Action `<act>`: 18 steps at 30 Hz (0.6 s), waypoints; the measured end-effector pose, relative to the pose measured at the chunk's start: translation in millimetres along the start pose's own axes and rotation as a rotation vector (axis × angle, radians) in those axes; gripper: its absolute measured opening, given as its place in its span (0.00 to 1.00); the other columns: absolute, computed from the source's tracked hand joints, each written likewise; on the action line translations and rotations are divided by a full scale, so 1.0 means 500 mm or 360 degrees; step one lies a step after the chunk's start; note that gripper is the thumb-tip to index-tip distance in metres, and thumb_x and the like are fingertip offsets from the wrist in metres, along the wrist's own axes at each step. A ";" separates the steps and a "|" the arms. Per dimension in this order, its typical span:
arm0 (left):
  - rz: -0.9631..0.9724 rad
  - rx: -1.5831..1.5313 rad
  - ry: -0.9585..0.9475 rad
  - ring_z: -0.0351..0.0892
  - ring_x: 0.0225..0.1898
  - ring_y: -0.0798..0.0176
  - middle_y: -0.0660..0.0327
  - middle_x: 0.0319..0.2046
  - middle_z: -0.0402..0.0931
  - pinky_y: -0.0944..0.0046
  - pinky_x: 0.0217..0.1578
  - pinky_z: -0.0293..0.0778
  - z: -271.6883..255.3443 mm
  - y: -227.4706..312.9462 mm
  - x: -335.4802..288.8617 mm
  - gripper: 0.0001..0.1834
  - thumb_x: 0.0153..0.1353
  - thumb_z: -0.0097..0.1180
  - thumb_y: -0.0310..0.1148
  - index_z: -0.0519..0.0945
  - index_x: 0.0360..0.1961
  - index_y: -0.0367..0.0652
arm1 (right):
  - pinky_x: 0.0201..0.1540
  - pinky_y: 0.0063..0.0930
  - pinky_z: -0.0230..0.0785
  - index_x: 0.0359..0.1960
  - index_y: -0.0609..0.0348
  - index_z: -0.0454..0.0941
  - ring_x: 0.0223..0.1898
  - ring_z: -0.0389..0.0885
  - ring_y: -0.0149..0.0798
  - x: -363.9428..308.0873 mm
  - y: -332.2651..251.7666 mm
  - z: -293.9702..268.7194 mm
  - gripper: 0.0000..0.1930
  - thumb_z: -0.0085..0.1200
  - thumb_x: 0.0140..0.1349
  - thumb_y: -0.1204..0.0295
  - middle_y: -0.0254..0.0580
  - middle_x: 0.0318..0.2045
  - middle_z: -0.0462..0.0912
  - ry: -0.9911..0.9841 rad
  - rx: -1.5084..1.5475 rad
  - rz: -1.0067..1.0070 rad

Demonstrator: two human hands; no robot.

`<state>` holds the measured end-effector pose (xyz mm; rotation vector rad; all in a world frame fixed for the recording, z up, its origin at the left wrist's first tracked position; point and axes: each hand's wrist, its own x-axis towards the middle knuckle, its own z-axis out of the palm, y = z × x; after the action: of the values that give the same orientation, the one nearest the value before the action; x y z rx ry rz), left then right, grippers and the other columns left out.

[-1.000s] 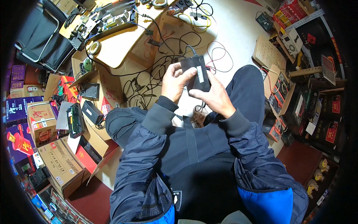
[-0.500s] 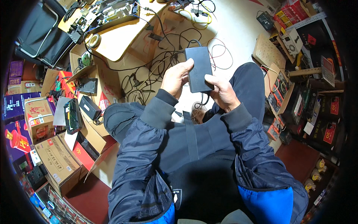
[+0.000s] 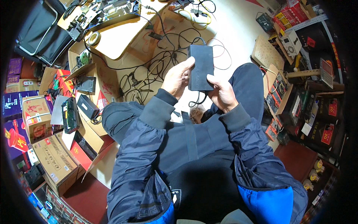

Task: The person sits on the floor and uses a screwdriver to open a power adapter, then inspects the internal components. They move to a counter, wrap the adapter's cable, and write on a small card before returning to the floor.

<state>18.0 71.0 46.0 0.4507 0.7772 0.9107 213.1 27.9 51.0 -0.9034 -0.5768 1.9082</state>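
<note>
Between both hands I hold a black power adapter (image 3: 201, 67), a flat rectangular brick with its long side upright in the picture. My left hand (image 3: 178, 77) grips its left edge, the thumb lying on the top face. At the lower right corner, my right hand (image 3: 223, 92) pinches it with the thumb on top; the fingers underneath are hidden. One cable (image 3: 200, 40) leaves the far end of the adapter, and another black cable (image 3: 198, 101) loops down from the near end, above my lap.
Tangled black cables (image 3: 164, 61) lie on the floor beyond my hands. A wooden table (image 3: 117, 46) with electronics and a tape roll (image 3: 94, 38) stands far left. At left are open cardboard boxes (image 3: 56, 160) with more adapters (image 3: 88, 106). Batteries (image 3: 296, 104) and boxes crowd the right.
The adapter has turned slightly in my hands and sits more upright in the picture. Both hands keep hold of it. The whole view has shifted a little.
</note>
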 end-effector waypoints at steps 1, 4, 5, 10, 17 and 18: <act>-0.0042 0.0051 0.0092 0.76 0.35 0.75 0.71 0.34 0.80 0.70 0.39 0.71 0.000 0.000 -0.001 0.16 0.68 0.65 0.48 0.83 0.42 0.46 | 0.66 0.45 0.73 0.61 0.69 0.76 0.57 0.82 0.40 0.001 0.000 -0.003 0.20 0.52 0.74 0.67 0.48 0.56 0.83 0.0014 0.0056 0.0014; 0.0090 0.0084 -0.0022 0.75 0.35 0.75 0.71 0.34 0.79 0.71 0.38 0.70 -0.003 -0.003 -0.006 0.16 0.68 0.66 0.49 0.83 0.42 0.47 | 0.67 0.48 0.71 0.66 0.67 0.71 0.61 0.79 0.40 0.004 0.000 -0.002 0.23 0.52 0.75 0.64 0.47 0.60 0.79 0.0035 0.0089 0.0044; 0.0099 0.0104 -0.0012 0.76 0.36 0.75 0.71 0.34 0.80 0.71 0.39 0.70 -0.004 -0.005 -0.007 0.17 0.68 0.66 0.49 0.83 0.43 0.46 | 0.67 0.47 0.72 0.67 0.66 0.70 0.61 0.79 0.40 0.005 -0.002 0.000 0.24 0.51 0.76 0.63 0.46 0.60 0.79 0.0044 0.0038 0.0058; 0.0217 0.0479 0.0206 0.78 0.41 0.71 0.66 0.40 0.83 0.69 0.46 0.71 -0.008 -0.014 0.000 0.22 0.70 0.63 0.50 0.84 0.48 0.40 | 0.58 0.41 0.77 0.63 0.68 0.71 0.52 0.83 0.39 0.011 0.002 0.018 0.24 0.52 0.76 0.60 0.45 0.53 0.82 0.0074 -0.0445 -0.0084; 0.0225 -0.0049 0.0093 0.76 0.44 0.69 0.62 0.53 0.77 0.64 0.56 0.74 0.012 -0.027 0.007 0.27 0.76 0.53 0.49 0.74 0.64 0.38 | 0.48 0.40 0.80 0.63 0.67 0.71 0.42 0.83 0.43 0.018 0.006 -0.029 0.28 0.32 0.82 0.54 0.53 0.48 0.82 0.0114 0.0240 0.0042; 0.0191 -0.0055 0.0103 0.75 0.42 0.71 0.63 0.51 0.77 0.64 0.56 0.74 0.014 -0.026 0.008 0.26 0.76 0.53 0.49 0.75 0.62 0.39 | 0.47 0.39 0.80 0.63 0.68 0.71 0.41 0.83 0.43 0.018 0.008 -0.036 0.28 0.31 0.83 0.54 0.54 0.48 0.82 0.0079 0.0345 0.0070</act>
<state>31.7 66.9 40.5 0.4430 0.7984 1.0532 222.2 34.4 33.8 -0.8258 -0.3152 1.9384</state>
